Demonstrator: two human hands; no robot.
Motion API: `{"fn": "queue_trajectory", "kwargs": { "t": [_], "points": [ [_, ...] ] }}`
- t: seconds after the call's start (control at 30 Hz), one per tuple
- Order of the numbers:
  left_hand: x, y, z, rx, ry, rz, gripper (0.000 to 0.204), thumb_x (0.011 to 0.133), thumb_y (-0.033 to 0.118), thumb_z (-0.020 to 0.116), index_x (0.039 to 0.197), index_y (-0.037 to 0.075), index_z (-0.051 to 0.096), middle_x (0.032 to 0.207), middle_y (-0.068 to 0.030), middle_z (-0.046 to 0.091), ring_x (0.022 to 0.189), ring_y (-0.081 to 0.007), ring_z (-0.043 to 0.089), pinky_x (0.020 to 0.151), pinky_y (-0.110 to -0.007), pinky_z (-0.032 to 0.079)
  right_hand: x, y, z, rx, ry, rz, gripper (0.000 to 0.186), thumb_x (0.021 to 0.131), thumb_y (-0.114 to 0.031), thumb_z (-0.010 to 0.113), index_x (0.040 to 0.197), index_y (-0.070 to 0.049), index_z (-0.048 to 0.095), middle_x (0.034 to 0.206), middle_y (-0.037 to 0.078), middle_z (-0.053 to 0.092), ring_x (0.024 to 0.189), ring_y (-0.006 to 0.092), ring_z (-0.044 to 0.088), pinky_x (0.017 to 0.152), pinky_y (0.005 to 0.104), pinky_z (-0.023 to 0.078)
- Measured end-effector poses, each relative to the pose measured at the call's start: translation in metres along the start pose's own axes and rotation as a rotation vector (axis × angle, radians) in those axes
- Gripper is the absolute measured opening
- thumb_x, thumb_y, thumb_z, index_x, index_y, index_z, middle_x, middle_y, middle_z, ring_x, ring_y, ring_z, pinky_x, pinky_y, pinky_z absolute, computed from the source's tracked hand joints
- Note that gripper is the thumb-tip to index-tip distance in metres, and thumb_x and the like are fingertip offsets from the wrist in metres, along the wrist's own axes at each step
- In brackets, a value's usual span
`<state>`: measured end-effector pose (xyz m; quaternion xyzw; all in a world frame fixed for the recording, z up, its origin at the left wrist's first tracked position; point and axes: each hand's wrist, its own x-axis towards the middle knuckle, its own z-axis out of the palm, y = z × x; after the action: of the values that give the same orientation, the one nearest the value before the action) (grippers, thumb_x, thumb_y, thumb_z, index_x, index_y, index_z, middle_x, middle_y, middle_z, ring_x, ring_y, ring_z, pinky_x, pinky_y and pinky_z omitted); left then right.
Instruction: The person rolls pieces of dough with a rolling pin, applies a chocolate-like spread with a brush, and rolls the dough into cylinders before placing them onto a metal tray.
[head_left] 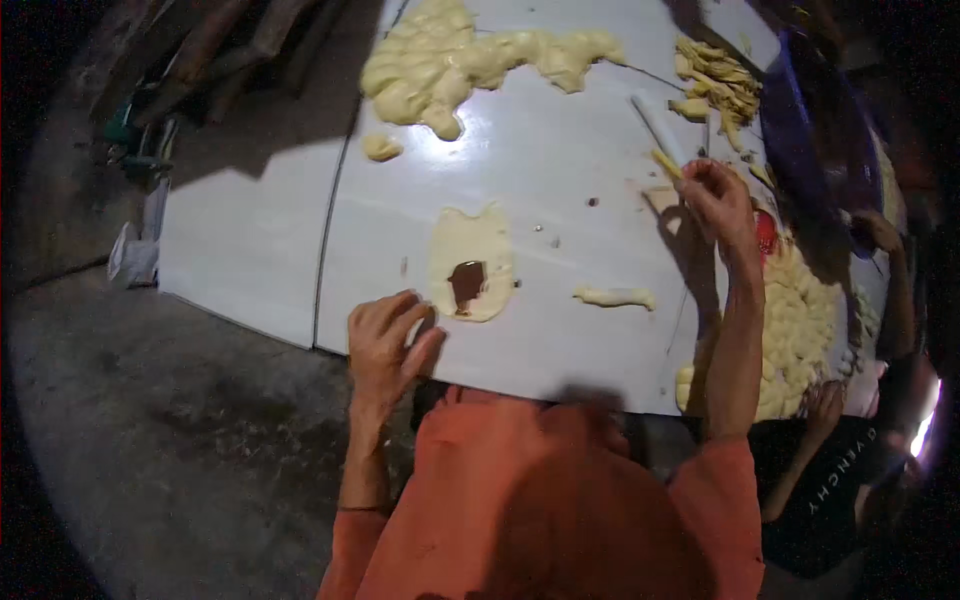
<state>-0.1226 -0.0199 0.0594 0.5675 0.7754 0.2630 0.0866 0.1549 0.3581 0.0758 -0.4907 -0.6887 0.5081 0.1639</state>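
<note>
My left hand (390,340) rests at the table's front edge, fingers loosely bent and apart, beside a flattened oval of dough (470,230) with a dark brown patch of filling (467,282) on it. My right hand (717,197) grips the lower end of a white rod (650,125), with a thin yellow piece (664,162) alongside it at my fingertips. A long rolled dough piece (612,297) lies on the white table (540,360), to the right of the flattened one.
Dough lumps (430,70) lie at the back, yellow strips (720,80) at back right, many small dough pieces (790,320) at right beside a red item (766,232) and large purple container (810,130). Another person's hands (880,230) and dark sleeve are at right. Concrete floor (180,430) shows left.
</note>
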Motion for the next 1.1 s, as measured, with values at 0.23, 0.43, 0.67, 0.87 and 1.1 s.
{"fn": "queue_trajectory", "kwargs": {
  "t": [0.23,0.43,0.67,0.87,1.1],
  "points": [
    [-0.008,-0.031,0.007,-0.071,-0.019,0.083,0.036,0.082,0.029,0.083,0.112,0.011,0.074,0.114,-0.0062,0.07,0.107,-0.0254,0.064,0.098,-0.044,0.042,-0.079,-0.076,0.164,-0.059,-0.517,-0.137,0.022,0.091,-0.019,0.071,0.1,0.001,0.069,0.082,0.008,0.069,0.068,0.0142,0.066,0.063,0.0312,0.053],
    [0.007,-0.034,0.004,-0.133,0.0,0.154,0.025,0.082,0.024,0.082,0.103,0.012,0.074,0.102,-0.002,0.069,0.095,-0.0229,0.065,0.09,-0.042,0.045,-0.099,-0.056,0.209,-0.37,-0.393,-0.645,0.015,0.091,-0.013,0.073,0.103,-0.004,0.074,0.09,0.01,0.07,0.073,0.0257,0.07,0.064,0.0346,0.056],
    [0.016,-0.048,0.008,-0.153,-0.055,0.288,0.023,0.08,0.021,0.085,0.101,0.017,0.076,0.095,-0.0011,0.069,0.09,-0.022,0.065,0.083,-0.041,0.049,-0.119,-0.036,0.22,-0.437,-0.253,-0.558,0.018,0.093,-0.023,0.072,0.108,-0.012,0.072,0.091,0.007,0.065,0.073,0.0272,0.068,0.061,0.0395,0.056],
    [0.023,-0.052,0.013,-0.134,-0.064,0.387,0.025,0.078,0.019,0.085,0.101,0.019,0.076,0.099,0.0003,0.068,0.091,-0.0217,0.066,0.08,-0.04,0.05,-0.145,-0.037,0.207,-0.516,-0.188,-0.603,0.021,0.09,-0.022,0.076,0.109,-0.014,0.072,0.094,0.005,0.065,0.078,0.024,0.07,0.062,0.0372,0.057],
    [0.032,-0.048,0.009,-0.198,-0.153,0.373,0.019,0.082,0.012,0.078,0.098,0.007,0.071,0.115,-0.0095,0.069,0.11,-0.0308,0.065,0.088,-0.045,0.05,-0.148,-0.017,0.218,-0.492,-0.128,-0.685,0.017,0.093,-0.014,0.071,0.106,-0.007,0.065,0.104,0.009,0.068,0.082,0.0259,0.071,0.064,0.037,0.057]
  ]
}}
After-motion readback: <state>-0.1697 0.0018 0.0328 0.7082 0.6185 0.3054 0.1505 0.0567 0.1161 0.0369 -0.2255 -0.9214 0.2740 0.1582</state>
